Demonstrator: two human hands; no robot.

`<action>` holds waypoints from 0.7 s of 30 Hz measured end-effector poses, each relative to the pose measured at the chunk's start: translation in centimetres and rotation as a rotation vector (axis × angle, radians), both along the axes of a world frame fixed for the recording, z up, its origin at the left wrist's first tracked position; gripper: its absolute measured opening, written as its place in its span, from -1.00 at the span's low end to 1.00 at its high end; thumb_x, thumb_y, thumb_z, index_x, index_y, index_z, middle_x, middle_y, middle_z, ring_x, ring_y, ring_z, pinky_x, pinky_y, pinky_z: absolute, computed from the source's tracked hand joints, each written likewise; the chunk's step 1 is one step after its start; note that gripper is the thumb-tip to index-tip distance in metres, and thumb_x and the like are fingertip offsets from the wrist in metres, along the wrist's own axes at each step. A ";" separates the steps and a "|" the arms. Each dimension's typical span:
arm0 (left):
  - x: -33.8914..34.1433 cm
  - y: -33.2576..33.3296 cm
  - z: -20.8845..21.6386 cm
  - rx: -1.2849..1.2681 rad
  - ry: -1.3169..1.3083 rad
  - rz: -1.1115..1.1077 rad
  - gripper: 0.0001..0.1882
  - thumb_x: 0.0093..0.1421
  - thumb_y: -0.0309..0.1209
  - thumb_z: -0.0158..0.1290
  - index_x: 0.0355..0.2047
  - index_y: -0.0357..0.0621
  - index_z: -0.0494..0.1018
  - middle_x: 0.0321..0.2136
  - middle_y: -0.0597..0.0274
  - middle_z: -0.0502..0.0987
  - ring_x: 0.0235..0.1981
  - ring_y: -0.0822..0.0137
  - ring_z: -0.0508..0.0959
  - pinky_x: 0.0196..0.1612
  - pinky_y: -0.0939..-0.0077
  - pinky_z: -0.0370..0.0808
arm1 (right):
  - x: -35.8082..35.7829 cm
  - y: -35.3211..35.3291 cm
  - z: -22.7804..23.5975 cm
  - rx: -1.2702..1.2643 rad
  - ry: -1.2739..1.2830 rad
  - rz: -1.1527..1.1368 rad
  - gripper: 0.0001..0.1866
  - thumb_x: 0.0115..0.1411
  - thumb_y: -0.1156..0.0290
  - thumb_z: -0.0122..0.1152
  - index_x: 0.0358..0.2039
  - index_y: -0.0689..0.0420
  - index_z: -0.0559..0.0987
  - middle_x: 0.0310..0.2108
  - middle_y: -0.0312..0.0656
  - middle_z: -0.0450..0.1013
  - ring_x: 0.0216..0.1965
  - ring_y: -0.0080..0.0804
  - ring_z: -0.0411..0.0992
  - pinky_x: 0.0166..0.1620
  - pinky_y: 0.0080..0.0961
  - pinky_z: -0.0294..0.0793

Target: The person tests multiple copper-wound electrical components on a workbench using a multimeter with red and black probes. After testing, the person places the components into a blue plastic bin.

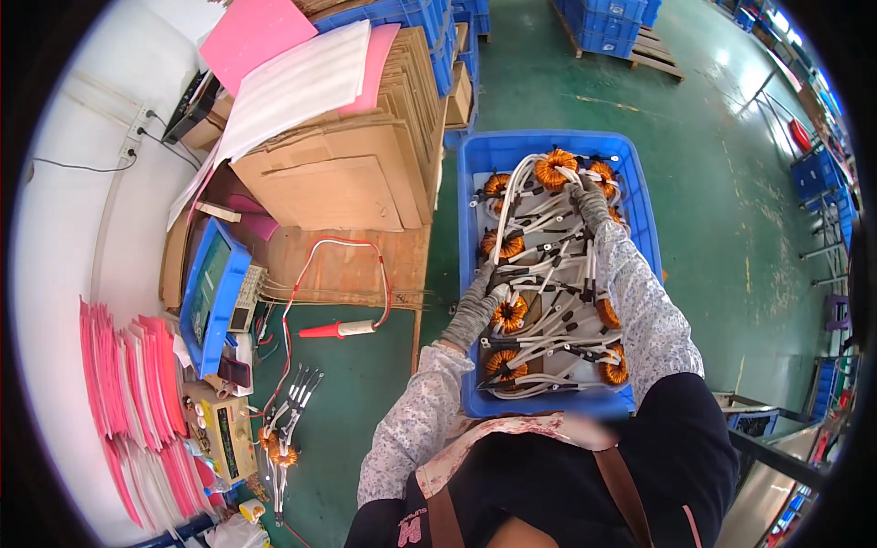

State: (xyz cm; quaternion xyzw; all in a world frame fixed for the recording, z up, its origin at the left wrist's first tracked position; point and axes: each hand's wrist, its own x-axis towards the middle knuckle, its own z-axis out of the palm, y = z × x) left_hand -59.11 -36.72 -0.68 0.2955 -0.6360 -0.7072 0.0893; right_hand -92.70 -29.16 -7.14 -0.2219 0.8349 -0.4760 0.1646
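A blue plastic crate (475, 164) stands on the green floor and holds several orange-wound toroid coils with white sleeved leads. My left hand (477, 306), in a grey glove, grips the white leads beside a coil (509, 313) near the crate's left side. My right hand (589, 199), also gloved, reaches to the far end and rests on the leads next to a coil (554, 168) at the top of the crate. Whether its fingers close on anything is unclear.
To the left is a green workbench (356, 384) with a red test probe (333, 330), a blue-framed meter (212, 292), a coil with leads (279, 447) and pink sheets (137, 402). Cardboard stacks (338, 173) stand behind it. Blue crates on pallets (612, 23) lie farther off.
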 end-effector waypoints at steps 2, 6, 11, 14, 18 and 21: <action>0.2 -0.2 -1.0 -0.309 -0.103 -0.078 -0.42 0.13 -0.45 -0.01 0.15 -0.21 0.07 0.10 0.06 0.20 0.15 0.32 0.17 0.16 0.57 0.09 | -0.5 -1.1 -0.3 0.452 0.498 0.059 -0.33 -0.01 -0.02 0.08 0.07 0.05 0.26 -0.17 -0.05 0.36 -0.16 -0.10 0.32 -0.05 -0.19 0.23; 1.1 -0.1 -3.3 -0.654 -0.095 -0.184 -0.37 0.11 -0.37 0.00 0.16 -0.20 0.04 0.14 -0.03 0.11 0.20 0.17 0.07 0.20 0.48 0.01 | 0.8 -2.1 -0.6 0.461 0.617 0.064 -0.28 0.00 0.00 0.08 0.13 0.07 0.18 0.12 -0.02 0.13 0.14 0.00 0.09 0.16 -0.18 0.04; 3.5 1.3 -2.8 -0.585 0.042 -0.121 -0.41 0.12 -0.35 -0.04 0.15 -0.20 0.08 0.13 -0.06 0.11 0.21 0.12 0.05 0.22 0.42 -0.02 | 0.3 -1.9 -2.7 0.400 0.683 0.106 -0.41 0.07 0.11 0.02 0.06 0.18 0.26 0.05 0.00 0.23 0.08 -0.13 0.21 0.11 -0.32 0.19; 7.2 1.6 0.0 -0.448 0.177 -0.099 -0.51 0.17 -0.28 -0.07 0.08 -0.20 0.18 0.06 -0.04 0.22 0.14 0.13 0.17 0.19 0.39 0.05 | 3.5 -1.0 -0.7 0.840 1.538 0.344 -0.53 0.07 0.36 -0.07 0.01 0.26 0.30 -0.01 0.04 0.29 0.07 -0.14 0.22 0.14 -0.36 0.13; 17.1 0.7 4.2 -0.345 -0.045 0.000 -0.57 0.20 -0.22 -0.12 0.02 -0.17 0.26 -0.01 0.03 0.31 0.07 0.10 0.26 0.15 0.31 0.13 | 12.2 5.0 3.1 0.329 0.988 0.259 -0.46 0.05 0.52 -0.02 0.09 0.25 0.20 0.09 0.00 0.18 0.14 -0.15 0.12 0.15 -0.39 0.12; 25.7 -1.2 2.9 -0.541 -0.170 0.178 -0.56 0.19 -0.20 -0.11 0.02 -0.14 0.27 -0.02 0.05 0.34 0.03 0.09 0.29 0.11 0.29 0.17 | 5.5 10.3 -7.0 0.470 0.805 0.366 -0.43 0.12 0.48 -0.10 0.17 0.14 0.08 0.16 -0.02 0.05 0.16 -0.22 0.09 0.18 -0.45 0.06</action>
